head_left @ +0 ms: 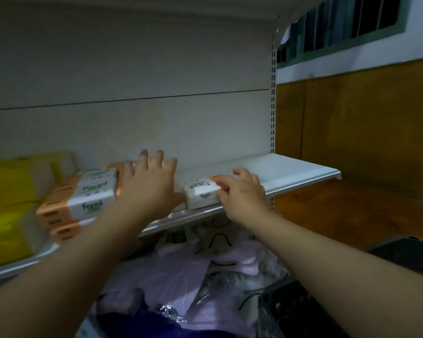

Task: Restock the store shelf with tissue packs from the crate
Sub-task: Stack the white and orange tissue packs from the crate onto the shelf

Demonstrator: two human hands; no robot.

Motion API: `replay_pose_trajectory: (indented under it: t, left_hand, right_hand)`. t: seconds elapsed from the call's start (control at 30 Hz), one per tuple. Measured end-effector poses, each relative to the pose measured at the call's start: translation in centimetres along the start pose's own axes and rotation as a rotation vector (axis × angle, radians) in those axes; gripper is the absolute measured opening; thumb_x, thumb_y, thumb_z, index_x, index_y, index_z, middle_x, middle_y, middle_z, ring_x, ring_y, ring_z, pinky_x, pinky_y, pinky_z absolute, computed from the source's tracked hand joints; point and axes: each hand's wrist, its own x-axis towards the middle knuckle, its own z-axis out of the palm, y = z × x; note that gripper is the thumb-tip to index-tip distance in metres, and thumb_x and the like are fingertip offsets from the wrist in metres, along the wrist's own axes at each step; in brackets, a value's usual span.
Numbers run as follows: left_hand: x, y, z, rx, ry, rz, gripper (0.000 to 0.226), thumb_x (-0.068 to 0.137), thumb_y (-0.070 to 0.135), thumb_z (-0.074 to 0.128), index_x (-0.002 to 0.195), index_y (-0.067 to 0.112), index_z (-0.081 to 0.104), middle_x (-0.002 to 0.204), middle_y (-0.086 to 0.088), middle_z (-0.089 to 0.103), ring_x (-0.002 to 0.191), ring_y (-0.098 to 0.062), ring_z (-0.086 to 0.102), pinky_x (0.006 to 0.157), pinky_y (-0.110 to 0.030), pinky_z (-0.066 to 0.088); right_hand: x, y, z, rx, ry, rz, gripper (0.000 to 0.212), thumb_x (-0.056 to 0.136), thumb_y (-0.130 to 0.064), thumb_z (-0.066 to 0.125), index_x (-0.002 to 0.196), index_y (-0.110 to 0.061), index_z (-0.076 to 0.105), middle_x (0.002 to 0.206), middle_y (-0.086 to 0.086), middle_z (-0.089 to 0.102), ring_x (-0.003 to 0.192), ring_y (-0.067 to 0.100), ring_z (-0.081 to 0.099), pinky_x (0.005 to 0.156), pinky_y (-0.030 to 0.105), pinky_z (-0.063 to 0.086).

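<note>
At the far left stood a stack of yellow packages (7,196), soft-sided and dimly lit. Behind ran a pale grey back panel (132,57), crossed by one thin horizontal seam (132,99) and ending on the right at a slotted metal upright (273,106). Beyond the upright, brown wooden panelling (364,123) covered the lower wall; above it lay a strip of white wall (420,45) and a barred window (340,20) in a green frame (352,43). Low in the view lay a heap of lilac plastic-wrapped bundles (205,264) – some marked with black curved lines – with crinkled silvery wrapping (171,311) and something dark blue (132,325) beneath them.
</note>
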Motion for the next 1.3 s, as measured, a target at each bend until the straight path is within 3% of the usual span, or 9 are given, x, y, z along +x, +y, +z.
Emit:
replay_pose_trajectory:
  t: [0.1, 0.17, 0.33, 0.57, 0.77, 0.87, 1.0, 1.2, 1.3]
  left_hand:
    - [1.4, -0.5, 0.2, 0.093, -0.192, -0.023, 0.069, 0.083, 0.058, 0.052, 0.138, 0.024, 0.028, 0.145, -0.006, 0.038, 0.128, -0.032, 0.04, 0.106, -0.052, 0.03]
    - [1.8, -0.8, 0.7, 0.065, -0.209, -0.017, 0.061, 0.085, 0.052, 0.054, 0.136, 0.025, 0.032, 0.14, -0.004, 0.044, 0.123, -0.029, 0.046, 0.103, -0.048, 0.031]
    - [1.9, -0.9, 1.0, 0.038, -0.203, -0.009, 0.059, 0.088, 0.046, 0.054, 0.137, 0.024, 0.031, 0.14, -0.004, 0.044, 0.123, -0.027, 0.045, 0.102, -0.042, 0.035]
    - [2.5, -1.1, 1.4, -0.012, -0.231, -0.022, 0.056, 0.087, 0.044, 0.056, 0.135, 0.024, 0.033, 0.138, -0.004, 0.046, 0.121, -0.027, 0.047, 0.099, -0.039, 0.039]
    - [2.7, -1.3, 2.0, -0.057, -0.245, -0.024, 0.057, 0.089, 0.043, 0.055, 0.136, 0.023, 0.031, 0.138, -0.004, 0.042, 0.123, -0.029, 0.045, 0.098, -0.039, 0.04]
    - [2.8, -1.3, 2.1, -0.052, -0.256, -0.025, 0.057, 0.089, 0.042, 0.054, 0.137, 0.023, 0.03, 0.138, -0.005, 0.042, 0.123, -0.029, 0.045, 0.1, -0.04, 0.039]
    - [2.8, -1.3, 1.9, -0.05, -0.275, -0.021, 0.056, 0.089, 0.041, 0.054, 0.137, 0.023, 0.031, 0.138, -0.005, 0.043, 0.123, -0.029, 0.045, 0.103, -0.045, 0.039]
    - [2.3, -0.3, 0.9, 0.041, -0.269, -0.026, 0.062, 0.088, 0.046, 0.054, 0.139, 0.023, 0.028, 0.14, -0.005, 0.043, 0.122, -0.029, 0.046, 0.103, -0.047, 0.037]
    - [2.1, 0.9, 0.5, 0.13, -0.226, -0.008, 0.073, 0.085, 0.053, 0.053, 0.143, 0.023, 0.021, 0.148, -0.006, 0.031, 0.134, -0.03, 0.032, 0.106, -0.056, 0.029]
  right_hand:
    - [0.3, -0.6, 0.6, -0.145, -0.002, -0.16, 0.033, 0.094, -0.033, 0.047, 0.127, -0.034, 0.052, 0.138, 0.0, 0.039, 0.129, 0.023, 0.032, 0.101, 0.035, 0.028]
    - [0.8, -0.7, 1.4, -0.167, -0.062, -0.225, 0.034, 0.095, -0.034, 0.043, 0.127, -0.029, 0.053, 0.136, 0.001, 0.042, 0.131, 0.022, 0.029, 0.101, 0.034, 0.028]
    - [5.1, -0.5, 3.7, -0.13, -0.255, -0.175, 0.039, 0.096, -0.027, 0.037, 0.133, -0.018, 0.048, 0.138, 0.012, 0.041, 0.133, 0.03, 0.029, 0.108, 0.037, 0.03]
    - [10.4, -2.3, 7.4, -0.193, -0.449, -0.127, 0.047, 0.087, -0.012, 0.047, 0.134, -0.014, 0.043, 0.139, 0.013, 0.043, 0.123, 0.032, 0.045, 0.1, 0.041, 0.044]
    - [13.6, -3.0, 9.9, -0.169, -0.492, -0.123, 0.049, 0.094, -0.021, 0.037, 0.142, -0.012, 0.034, 0.151, 0.011, 0.028, 0.136, 0.031, 0.03, 0.11, 0.043, 0.032]
    - [13.9, -3.0, 10.5, -0.22, -0.512, -0.143, 0.055, 0.096, -0.027, 0.037, 0.147, -0.015, 0.021, 0.156, 0.011, 0.012, 0.142, 0.035, 0.01, 0.113, 0.05, 0.022]
    - [12.3, -2.7, 8.6, -0.121, -0.381, -0.184, 0.055, 0.099, -0.023, 0.032, 0.151, -0.023, 0.012, 0.16, 0.006, 0.001, 0.146, 0.025, -0.003, 0.118, 0.037, 0.007]
    - [3.4, 2.1, 1.8, 0.091, -0.167, -0.194, 0.044, 0.099, -0.025, 0.04, 0.143, -0.018, 0.038, 0.154, 0.005, 0.026, 0.141, 0.018, 0.02, 0.109, 0.019, 0.012]
    - [-1.2, 5.6, 0.1, 0.17, -0.089, -0.128, 0.041, 0.096, -0.025, 0.05, 0.137, -0.02, 0.046, 0.149, 0.001, 0.033, 0.138, 0.016, 0.025, 0.109, 0.019, 0.015]
